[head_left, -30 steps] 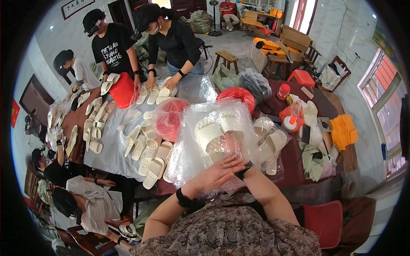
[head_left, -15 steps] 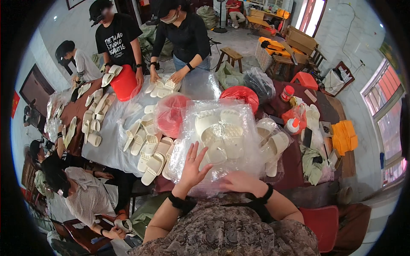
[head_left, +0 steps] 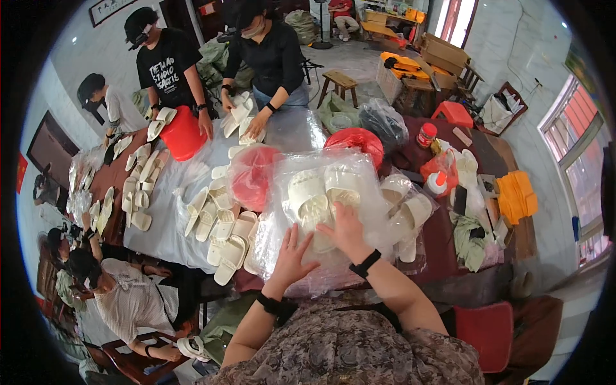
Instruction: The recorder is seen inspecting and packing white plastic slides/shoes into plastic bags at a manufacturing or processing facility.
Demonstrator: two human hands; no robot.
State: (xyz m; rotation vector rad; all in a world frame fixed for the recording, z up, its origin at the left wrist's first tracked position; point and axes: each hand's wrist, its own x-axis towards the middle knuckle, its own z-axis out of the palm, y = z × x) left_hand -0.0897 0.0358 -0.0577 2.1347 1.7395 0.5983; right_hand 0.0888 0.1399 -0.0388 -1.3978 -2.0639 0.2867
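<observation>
- Right hand (head_left: 346,230), spread, has moved forward over slippers (head_left: 307,187) amid clear plastic (head_left: 371,262).
- Left hand (head_left: 292,260) stays spread nearby; perhaps the slippers are being straightened.

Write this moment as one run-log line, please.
left hand: open, over clear plastic | right hand: open, over cream slippers | right of slippers: red-capped bottle

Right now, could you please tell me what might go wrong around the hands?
The loose plastic near the right hand might slip, shifting the middle slippers. The overlapping left slippers could be knocked if the left hand swung their way. The white bottle, close to the right slippers, might tip if they were pushed.
</observation>
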